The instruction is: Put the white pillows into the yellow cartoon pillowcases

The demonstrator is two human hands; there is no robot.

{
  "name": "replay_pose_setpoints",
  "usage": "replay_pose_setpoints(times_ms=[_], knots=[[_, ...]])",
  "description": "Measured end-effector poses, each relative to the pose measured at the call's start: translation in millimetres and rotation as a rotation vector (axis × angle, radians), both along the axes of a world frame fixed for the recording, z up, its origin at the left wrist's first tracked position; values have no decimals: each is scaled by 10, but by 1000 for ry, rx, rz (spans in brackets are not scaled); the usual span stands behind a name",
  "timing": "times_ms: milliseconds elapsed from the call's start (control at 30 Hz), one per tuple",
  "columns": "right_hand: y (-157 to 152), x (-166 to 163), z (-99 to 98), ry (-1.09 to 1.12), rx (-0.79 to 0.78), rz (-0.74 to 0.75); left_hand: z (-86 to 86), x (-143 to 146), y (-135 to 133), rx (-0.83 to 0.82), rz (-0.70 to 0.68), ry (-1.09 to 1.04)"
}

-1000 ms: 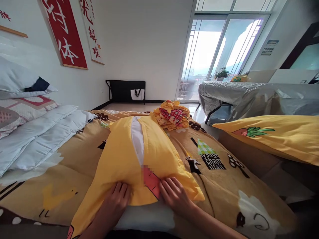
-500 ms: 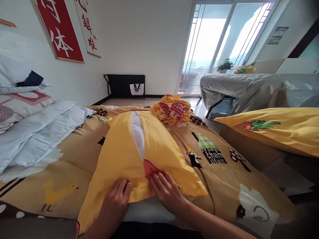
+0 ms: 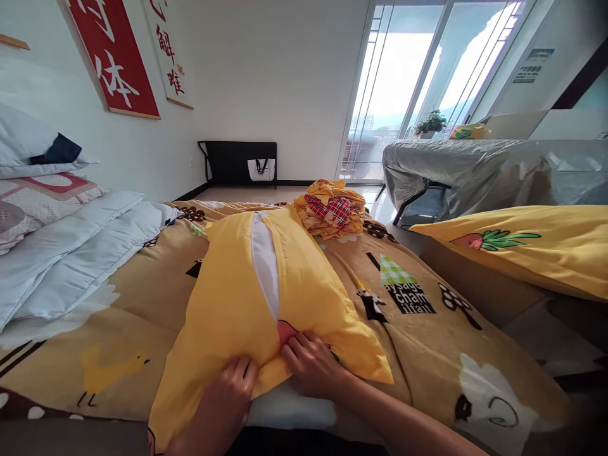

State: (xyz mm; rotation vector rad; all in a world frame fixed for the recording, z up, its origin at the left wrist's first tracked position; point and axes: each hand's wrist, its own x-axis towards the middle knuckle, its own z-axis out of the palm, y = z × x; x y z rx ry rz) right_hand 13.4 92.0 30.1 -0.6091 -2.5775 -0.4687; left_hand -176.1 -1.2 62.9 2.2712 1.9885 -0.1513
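Note:
A yellow pillowcase (image 3: 223,285) lies in front of me, plump, with a lengthwise slit. Through the slit shows a white pillow (image 3: 266,266). My right hand (image 3: 311,362) has its fingers bent and closed on the near edge of the case, beside the slit's lower end and a red printed patch (image 3: 285,330). My left hand (image 3: 232,389) grips the same edge further left, its fingers curled and partly blurred. Below that edge, between the hands and my lap, something whitish (image 3: 292,408) shows; I cannot tell what it is.
A brown printed blanket (image 3: 351,272) covers the bed. White pillows (image 3: 80,247) are stacked at left. A heap of yellow and red checked cloth (image 3: 330,212) sits beyond the pillowcase. Another yellow pillow (image 3: 536,247) juts in at right, before a plastic-covered table (image 3: 437,155).
Both hands have shifted a little, the left to the right and downward. The near part of the pillowcase has bunched, and less of the red patch shows.

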Motion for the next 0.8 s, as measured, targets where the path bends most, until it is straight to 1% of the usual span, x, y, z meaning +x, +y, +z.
replay_pose_setpoints(times_ms=[67,133,200,267,300,333,467,500,533,567,633,667,733,800], knots=[[-26,38,4,-38,12,37,111,-47,-41,-81,-54,-8],[-58,53,15,-79,52,51,178,-73,-71,-123,-104,6],[-91,45,36,-114,91,52,177,-60,-81,-144,-138,36],[-122,29,63,-131,128,61,106,-13,-74,-109,-162,71],[-137,22,76,-135,141,70,50,16,-66,-48,-174,91],[-149,18,89,-133,150,83,-14,48,-58,50,-187,116],[-187,41,111,-85,173,146,-260,175,-23,600,-311,190],[-195,58,111,-66,177,166,-302,202,-12,695,-339,194],[-203,79,110,-47,177,187,-332,224,-2,753,-355,189],[-210,104,110,-29,171,202,-352,241,9,776,-358,171],[-215,170,110,11,153,179,-369,254,25,735,-332,115],[-212,208,109,30,141,129,-372,253,30,690,-312,88],[-190,291,97,63,117,-25,-373,248,32,602,-279,60],[-159,373,72,72,95,-136,-373,253,32,544,-260,89]])
